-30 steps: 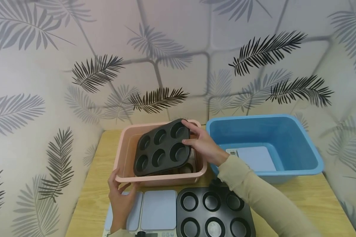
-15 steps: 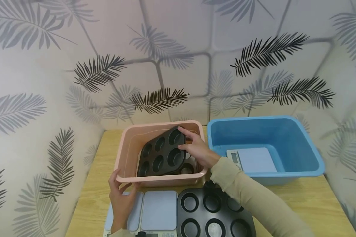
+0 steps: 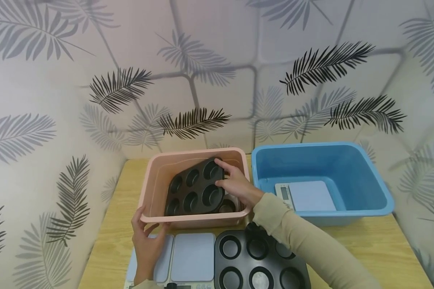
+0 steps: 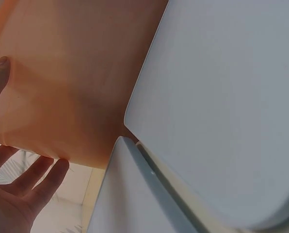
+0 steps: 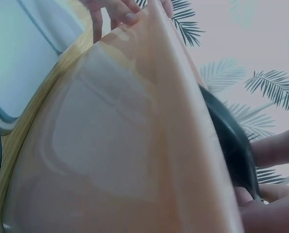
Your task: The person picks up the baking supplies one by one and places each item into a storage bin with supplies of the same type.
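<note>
My right hand (image 3: 236,183) pinches the right edge of a dark six-cup muffin tin (image 3: 182,192), thumb over the front and fingers at the upper corner. The tin leans inside a pink plastic basin (image 3: 199,218), its right end raised. Below that end, part of another muffin tin (image 3: 227,206) shows in the basin. My left hand (image 3: 148,241) holds the basin's front left corner; in the left wrist view its thumb (image 4: 0,75) lies on one wall and its fingers spread along the other. In the right wrist view the dark tin (image 5: 229,136) shows beyond the basin's rim.
A blue basin (image 3: 351,211) with a white kitchen scale (image 3: 312,195) inside stands to the right. In front of the pink basin lie two more kitchen scales, one of them (image 3: 193,257) beside a dark muffin tin (image 3: 244,257). A patterned wall backs the wooden table (image 3: 110,233).
My right hand has lowered the muffin tin deeper into the pink basin, moving slightly down and left. My left hand has stayed at the basin's corner.
</note>
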